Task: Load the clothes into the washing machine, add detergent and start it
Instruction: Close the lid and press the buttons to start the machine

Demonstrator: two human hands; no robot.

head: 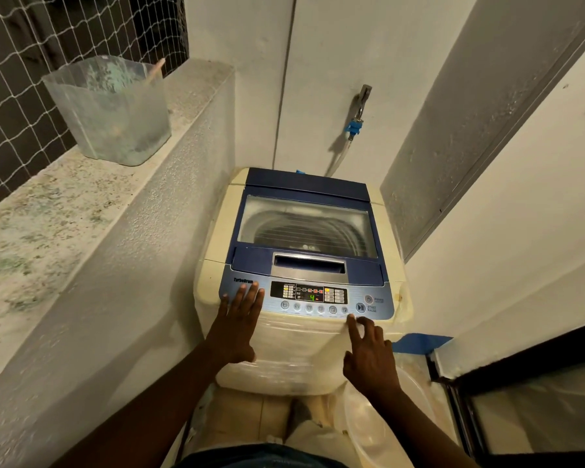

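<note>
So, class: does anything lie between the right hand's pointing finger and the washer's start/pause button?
Nothing visible does. The right hand points its index fingertip at the front edge of the control panel, just below and left of the start/pause button. Only bare panel lies between them. The left hand rests flat at the panel's far left.

I see the top-loading washing machine (304, 261) with its blue glass lid (308, 224) closed and the display (313, 294) lit. My left hand (238, 327) lies flat, fingers spread, on the panel's left end. My right hand (368, 349) points its index fingertip (351, 318) just below the start/pause button (360, 307). A translucent plastic tub (110, 109) sits on the ledge (58, 211), well left of both hands.
</note>
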